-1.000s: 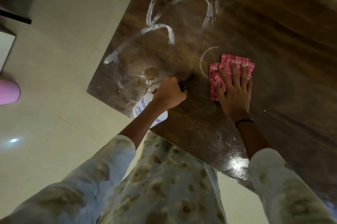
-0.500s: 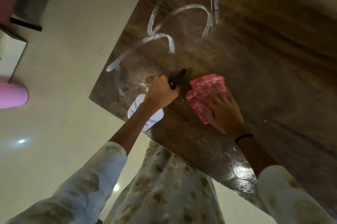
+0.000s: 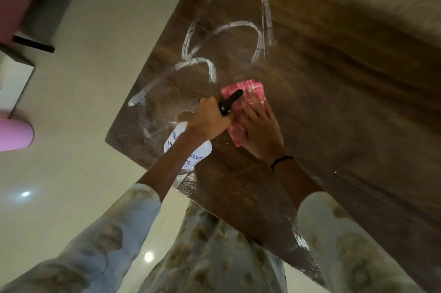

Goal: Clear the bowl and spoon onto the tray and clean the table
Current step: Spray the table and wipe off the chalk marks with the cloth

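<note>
A red checked cloth (image 3: 250, 92) lies flat on the dark wooden table (image 3: 334, 101), and my right hand (image 3: 260, 130) presses on it with fingers spread. My left hand (image 3: 207, 118) grips a white spray bottle (image 3: 191, 149) by its neck, with the black nozzle (image 3: 230, 101) pointing over the cloth. White foam streaks (image 3: 238, 27) curve across the table's left part. No bowl, spoon or tray is in view.
The table's near-left corner (image 3: 112, 140) hangs over pale floor tiles (image 3: 71, 173). A pink rounded object (image 3: 14, 135) sits at the far left edge, and dark furniture (image 3: 33, 42) stands at the upper left.
My right hand slid the cloth leftward across the table, then a little away from me, to beside the bottle. The left hand kept hold of the spray bottle.
</note>
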{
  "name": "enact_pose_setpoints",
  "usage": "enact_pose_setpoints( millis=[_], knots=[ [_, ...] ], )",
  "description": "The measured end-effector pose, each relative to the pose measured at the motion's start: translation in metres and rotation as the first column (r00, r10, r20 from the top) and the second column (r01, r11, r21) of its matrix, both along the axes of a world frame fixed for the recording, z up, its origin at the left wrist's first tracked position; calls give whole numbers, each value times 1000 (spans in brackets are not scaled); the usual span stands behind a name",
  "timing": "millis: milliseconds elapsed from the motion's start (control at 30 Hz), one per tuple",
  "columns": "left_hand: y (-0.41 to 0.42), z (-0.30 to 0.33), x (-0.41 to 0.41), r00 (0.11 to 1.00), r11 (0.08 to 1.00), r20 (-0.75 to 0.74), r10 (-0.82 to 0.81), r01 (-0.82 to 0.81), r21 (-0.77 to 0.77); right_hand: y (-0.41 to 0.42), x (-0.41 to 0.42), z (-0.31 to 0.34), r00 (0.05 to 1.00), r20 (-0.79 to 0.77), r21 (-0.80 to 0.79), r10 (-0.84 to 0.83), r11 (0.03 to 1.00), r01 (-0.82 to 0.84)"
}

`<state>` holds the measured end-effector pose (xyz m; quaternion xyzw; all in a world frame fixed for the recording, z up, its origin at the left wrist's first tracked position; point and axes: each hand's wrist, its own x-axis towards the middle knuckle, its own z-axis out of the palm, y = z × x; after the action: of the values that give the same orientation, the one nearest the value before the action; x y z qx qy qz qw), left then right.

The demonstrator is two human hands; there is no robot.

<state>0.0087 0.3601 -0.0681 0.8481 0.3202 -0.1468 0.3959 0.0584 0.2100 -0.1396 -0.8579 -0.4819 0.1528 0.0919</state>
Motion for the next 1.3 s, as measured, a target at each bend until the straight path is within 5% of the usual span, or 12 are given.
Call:
enact_pose_setpoints(
  millis=[100,267,800,1033,1300],
  knots=[
    [-4,1,14,1000,1000,-7,-7,7,-4,-44,13,-6,995,61,-59,76,996,-72],
    [-14,-3,45,1000,1000,-22,-7,7,2,-82,65,-8,984,28,-110,-177,978,179],
    [-14,-6,87,998,999,-64,26,-24,30,-80,110,-12,981,61,-106,-186,976,191],
    [-1,-4,88,997,999,-53,50,-51,-15,-18,156,-10,927,22,-77,-375,923,376],
    [12,8,98,996,997,59,73,-74,11,17,117,-7,998,60,-21,-19,1000,20]
  ],
)
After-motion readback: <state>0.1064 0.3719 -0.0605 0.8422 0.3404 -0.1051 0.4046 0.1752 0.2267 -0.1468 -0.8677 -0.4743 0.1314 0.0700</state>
